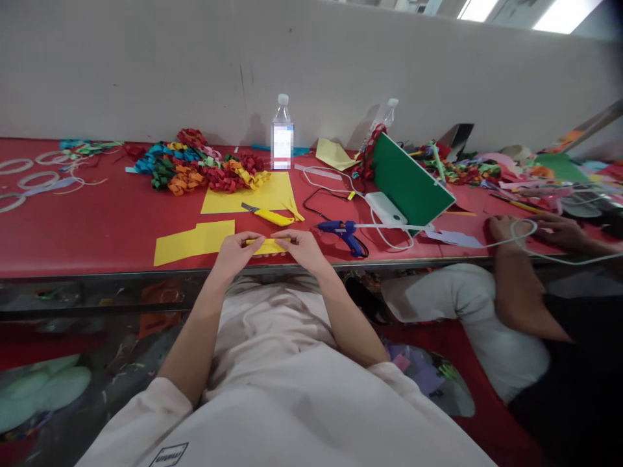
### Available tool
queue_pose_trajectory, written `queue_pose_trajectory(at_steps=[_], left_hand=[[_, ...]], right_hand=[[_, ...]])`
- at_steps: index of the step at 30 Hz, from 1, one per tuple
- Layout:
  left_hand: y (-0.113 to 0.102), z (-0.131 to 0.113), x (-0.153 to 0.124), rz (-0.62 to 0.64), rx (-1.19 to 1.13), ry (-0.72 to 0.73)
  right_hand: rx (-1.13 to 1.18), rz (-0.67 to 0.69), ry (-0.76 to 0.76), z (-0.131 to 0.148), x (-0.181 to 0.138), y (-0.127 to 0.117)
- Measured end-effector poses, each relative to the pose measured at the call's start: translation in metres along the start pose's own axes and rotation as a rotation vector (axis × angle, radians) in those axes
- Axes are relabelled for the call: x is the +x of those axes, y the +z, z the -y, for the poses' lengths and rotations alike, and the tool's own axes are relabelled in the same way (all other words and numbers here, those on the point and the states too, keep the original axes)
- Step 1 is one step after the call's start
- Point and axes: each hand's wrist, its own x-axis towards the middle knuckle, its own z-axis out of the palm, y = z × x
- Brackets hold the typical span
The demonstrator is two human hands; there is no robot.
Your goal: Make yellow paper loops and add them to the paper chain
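Observation:
Between my two hands, near the table's front edge, is a small folded strip of yellow paper (268, 246). My left hand (238, 251) pinches its left end, and my right hand (302, 248) pinches the right end. Left of my hands lie cut pieces of yellow paper (195, 242). Just beyond them rests a yellow utility knife (270, 215), its blade pointing left, beside small yellow paper scraps (294, 209). To the right of my right hand a blue glue gun (343, 234) lies on its side. A larger yellow sheet (224, 202) lies behind the knife.
Colourful folded paper chains (195, 165) pile up at the back, beside a water bottle (281, 139). A green board (406, 178) stands tilted on the right, near a white power strip (387, 206) and cables. A co-worker's hands (506, 232) rest at the far right. White rings (37, 180) lie left.

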Motion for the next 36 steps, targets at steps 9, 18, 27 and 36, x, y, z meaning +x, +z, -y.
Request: queue_pose_trajectory(at_steps=[9,18,27,36], left_hand=[[0.002,0.001,-0.009,-0.049,0.093,0.059],[-0.004,0.004,-0.010,0.057,0.074,0.083],[-0.005,0.002,-0.015,0.055,0.029,0.195],[0.005,-0.001,-0.013,0.013,-0.163,0.075]], right_hand=[[0.080,0.030,0.106,0.005,-0.002,0.012],[0.160,0.110,0.120,0.003,0.001,0.006],[0.188,0.104,0.101,0.009,0.000,0.002],[0.200,0.155,0.005,0.005,-0.003,0.001]])
